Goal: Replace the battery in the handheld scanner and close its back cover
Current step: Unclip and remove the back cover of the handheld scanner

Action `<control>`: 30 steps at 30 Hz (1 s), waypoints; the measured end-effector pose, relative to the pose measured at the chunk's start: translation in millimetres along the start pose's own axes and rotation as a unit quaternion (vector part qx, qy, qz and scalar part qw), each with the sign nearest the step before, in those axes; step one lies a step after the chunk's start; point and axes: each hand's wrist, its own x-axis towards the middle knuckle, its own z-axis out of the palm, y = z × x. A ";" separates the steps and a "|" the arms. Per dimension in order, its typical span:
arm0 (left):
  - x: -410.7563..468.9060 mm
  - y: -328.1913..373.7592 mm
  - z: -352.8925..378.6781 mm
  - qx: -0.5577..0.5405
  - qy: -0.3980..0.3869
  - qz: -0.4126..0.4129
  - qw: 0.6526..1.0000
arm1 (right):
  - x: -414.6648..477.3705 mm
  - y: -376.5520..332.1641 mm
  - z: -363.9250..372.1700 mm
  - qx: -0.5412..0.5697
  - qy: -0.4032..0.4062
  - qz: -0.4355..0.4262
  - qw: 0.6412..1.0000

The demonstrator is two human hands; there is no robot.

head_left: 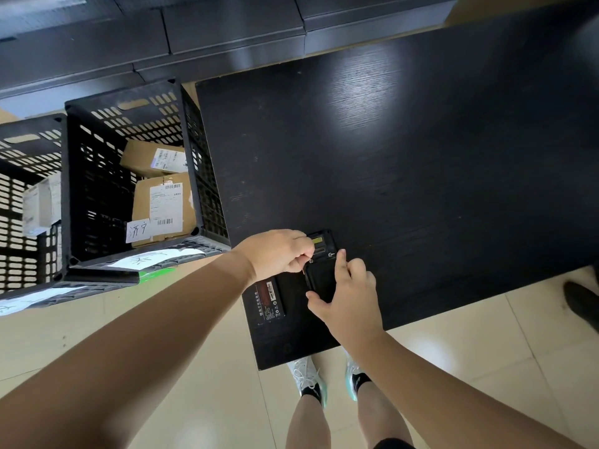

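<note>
Item: handheld scanner (321,254), black, lay back side up on the dark desk (405,163) at lower centre of the frame, near the desk's near-left corner; its upper compartment was open, showing a yellow-tabbed slot. Left hand (278,254) sat at the scanner's left edge, its fingers (299,262) pinched narrow on a small part at that edge; what the part was could not be told. Right hand (348,296) covered the scanner's lower half, holding a black panel (321,281) between thumb and forefinger, the forefinger tip pressed on the scanner body; whether this panel was the battery or the cover could not be told. Loose battery (270,301), black with red label and white print, lay flat on the desk just left of the scanner, below the left hand and untouched. Black slatted crate (201,176), left of the desk, held two cardboard parcels (162,196) with shipping labels. A second crate (29,189) stood at the far left edge. Pale tiled floor (194,351) and white trainers (308,377) showed at lower centre.
</note>
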 end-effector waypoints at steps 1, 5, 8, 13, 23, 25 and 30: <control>0.1 -0.8 -0.3 -0.005 0.001 0.003 1.000 | -0.1 -0.2 0.4 0.003 0.002 0.001 1.000; 0.4 -0.3 -1.5 -0.013 -0.017 -0.007 1.000 | -0.5 0.1 1.0 0.008 0.003 -0.002 1.000; -0.9 1.8 -0.8 -0.016 -0.016 -0.026 0.999 | -0.9 0.1 0.9 0.009 0.004 -0.002 1.000; -5.5 8.8 1.7 -0.034 0.010 -0.052 0.998 | 0.8 3.2 2.6 0.008 0.008 -0.011 1.000; -29.5 79.0 46.1 -0.273 0.262 -0.404 0.833 | 27.1 46.7 -38.6 0.200 0.008 -0.043 0.979; -21.5 88.5 52.5 -0.306 0.261 -0.442 0.802 | 45.3 54.8 -52.3 0.166 -0.014 -0.095 0.981; -4.4 96.6 65.8 -0.331 0.250 -0.472 0.778 | 84.0 53.7 -67.1 0.081 -0.124 -0.259 0.954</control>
